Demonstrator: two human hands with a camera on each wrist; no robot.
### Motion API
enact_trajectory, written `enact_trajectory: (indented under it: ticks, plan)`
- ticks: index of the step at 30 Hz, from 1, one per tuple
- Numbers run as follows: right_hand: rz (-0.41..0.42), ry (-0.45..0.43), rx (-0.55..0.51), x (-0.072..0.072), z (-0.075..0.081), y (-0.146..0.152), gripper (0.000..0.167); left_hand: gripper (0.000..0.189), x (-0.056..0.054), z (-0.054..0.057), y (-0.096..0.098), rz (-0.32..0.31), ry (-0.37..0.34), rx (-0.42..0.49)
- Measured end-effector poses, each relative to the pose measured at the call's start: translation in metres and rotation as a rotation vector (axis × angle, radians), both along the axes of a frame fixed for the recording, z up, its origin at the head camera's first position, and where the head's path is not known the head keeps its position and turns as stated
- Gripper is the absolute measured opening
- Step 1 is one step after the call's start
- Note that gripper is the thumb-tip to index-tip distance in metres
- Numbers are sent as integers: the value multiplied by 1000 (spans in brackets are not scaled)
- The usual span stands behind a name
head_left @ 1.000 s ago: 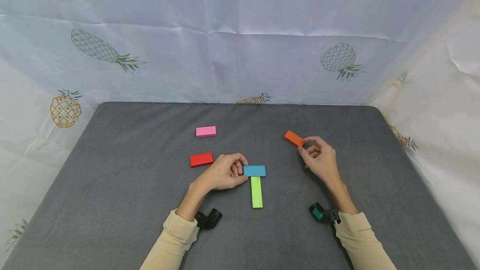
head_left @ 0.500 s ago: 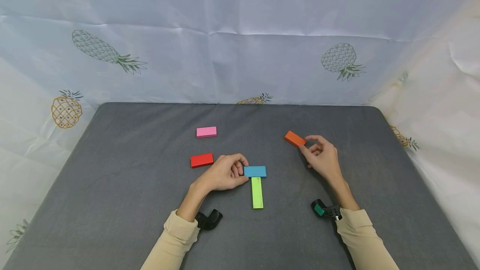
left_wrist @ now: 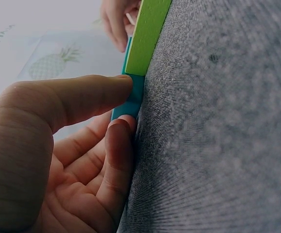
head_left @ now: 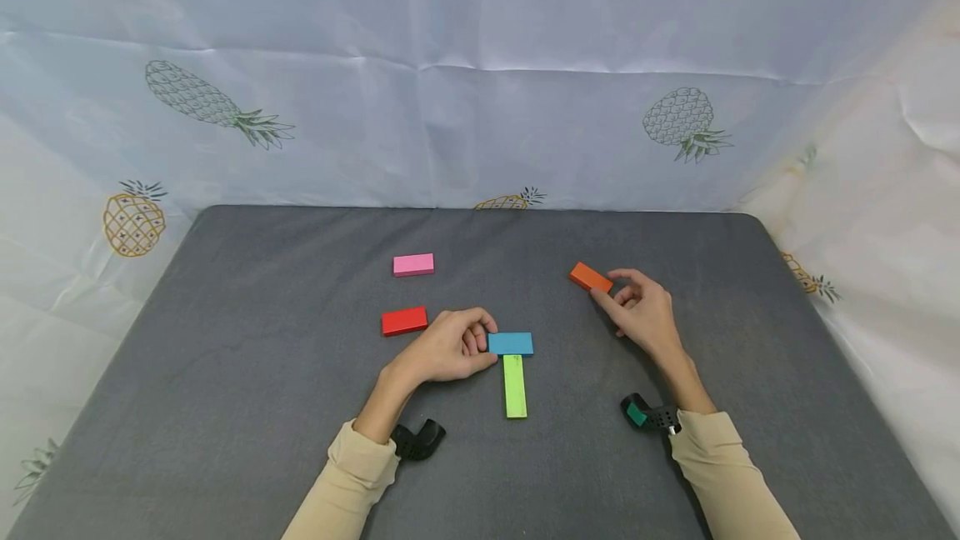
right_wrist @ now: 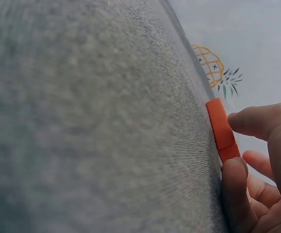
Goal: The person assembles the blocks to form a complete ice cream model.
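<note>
In the head view a flat blue block (head_left: 511, 343) lies crosswise against the far end of a lime green block (head_left: 514, 387), forming a T. My left hand (head_left: 446, 348) grips the blue block's left end, the thumb on its near side close to the green one. The left wrist view has a finger at the block's end and the thumb beside the green block (left_wrist: 147, 36). Farther right, an orange block (head_left: 589, 277) lies at a slant. My right hand (head_left: 642, 307) holds its near right end between thumb and index finger.
A red block (head_left: 403, 321) lies just left of my left hand, and a pink block (head_left: 413, 265) sits farther back. All rest on a grey cloth-covered table (head_left: 247, 373). Behind it hangs a pale curtain (head_left: 465, 132) printed with pineapples.
My right thumb has slid a little left along the orange block's near side, and the right hand shifted slightly with it. The left hand and the other blocks stay where they were.
</note>
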State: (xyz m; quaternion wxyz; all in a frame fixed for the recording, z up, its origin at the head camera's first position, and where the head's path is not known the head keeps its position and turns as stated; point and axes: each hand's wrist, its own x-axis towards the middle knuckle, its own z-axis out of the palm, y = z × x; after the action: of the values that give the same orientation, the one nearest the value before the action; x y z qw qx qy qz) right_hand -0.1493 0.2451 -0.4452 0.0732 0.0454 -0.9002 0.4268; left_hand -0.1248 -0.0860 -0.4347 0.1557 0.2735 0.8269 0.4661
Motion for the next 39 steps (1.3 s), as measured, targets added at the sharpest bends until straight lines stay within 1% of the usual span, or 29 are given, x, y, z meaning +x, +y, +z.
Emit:
enact_trajectory:
  ticks: [10, 18, 30, 39]
  plan:
    - [20, -47, 48, -3, 4, 1, 45, 24, -1, 0, 0, -3, -4, -3]
    - [34, -73, 54, -4, 6, 1, 44, 23, 0, -1, 0, 1, 2, 2]
    - [41, -44, 49, -2, 4, 0, 40, 23, 0, -1, 0, 3, -1, -6]
    - [50, -39, 60, 0, 5, 0, 40, 24, -1, -1, 0, 3, 0, -2]
